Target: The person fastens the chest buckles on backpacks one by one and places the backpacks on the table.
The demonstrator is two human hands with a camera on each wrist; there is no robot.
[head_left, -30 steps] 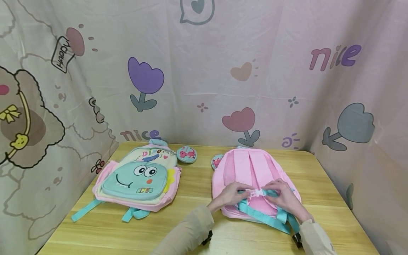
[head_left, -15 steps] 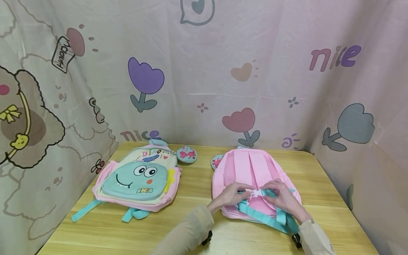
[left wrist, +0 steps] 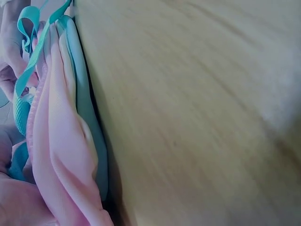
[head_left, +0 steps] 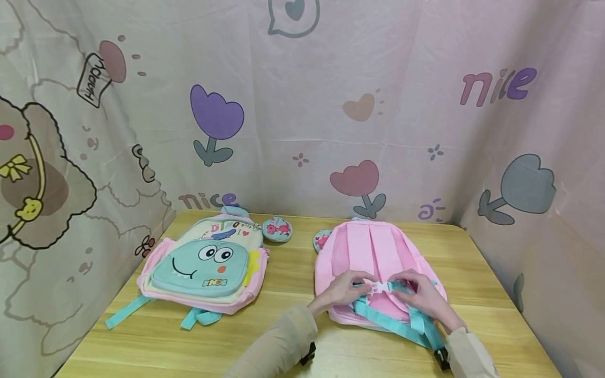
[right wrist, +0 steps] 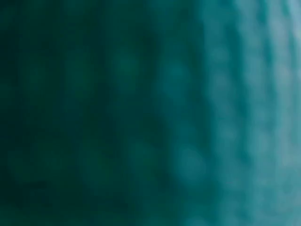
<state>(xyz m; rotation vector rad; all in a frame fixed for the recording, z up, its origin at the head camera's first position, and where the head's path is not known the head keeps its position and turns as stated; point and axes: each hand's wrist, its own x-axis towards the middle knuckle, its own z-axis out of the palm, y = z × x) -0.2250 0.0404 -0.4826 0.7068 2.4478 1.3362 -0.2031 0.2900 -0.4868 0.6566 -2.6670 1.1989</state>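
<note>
A pink backpack [head_left: 364,236] lies with its back panel and shoulder straps facing up. Across its lower part, a white plastic buckle [head_left: 379,287] joins teal webbing, its two halves together. My left hand [head_left: 342,289] pinches the buckle's left end between thumb and fingers. At the other end, my right hand [head_left: 418,294] pinches the buckle with its teal strap [head_left: 399,286]. A long teal strap [head_left: 387,320] hangs slack below the hands. Seen from the left wrist, the pink side of the bag [left wrist: 56,141] stands beside the hands. Blurred teal webbing [right wrist: 254,117] fills the right wrist view.
To the left lies a second backpack [head_left: 203,262] with a dinosaur face and teal strap ends. A round pouch [head_left: 277,229] hangs from it; a similar pouch [head_left: 320,240] shows behind the pink bag. The wooden table [head_left: 293,283] meets a printed curtain [head_left: 293,105].
Both hands stay at the buckle, almost still. The right fingers and wrist have shifted very slightly. The backpacks have not moved.
</note>
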